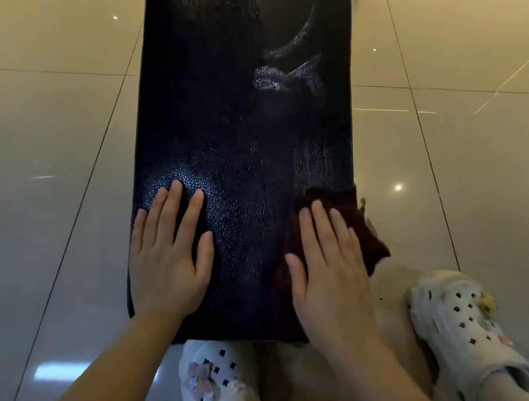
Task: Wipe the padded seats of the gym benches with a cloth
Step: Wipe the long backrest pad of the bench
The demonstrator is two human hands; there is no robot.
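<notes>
My left hand [168,250] lies flat on the near left part of the seat [236,118], fingers straight and slightly spread, palm down, holding nothing. My right hand [328,263] lies flat on the cloth [359,216], fingers straight and together, pressing it onto the seat rather than gripping it. The cloth is dark reddish-brown and crumpled; it sits at the near right corner of the seat, with one part hanging past the right edge. The seat is a long black pad with a grained, leather-like surface, running away from me down the middle of the view. Lighter streaks and smears show on its far right part. The floor [23,152] is glossy beige tile with reflected lights. My two feet stand at the near end of the seat in white perforated clogs: left clog [220,391] below the seat's near edge, right clog [463,325] beyond its right corner.
</notes>
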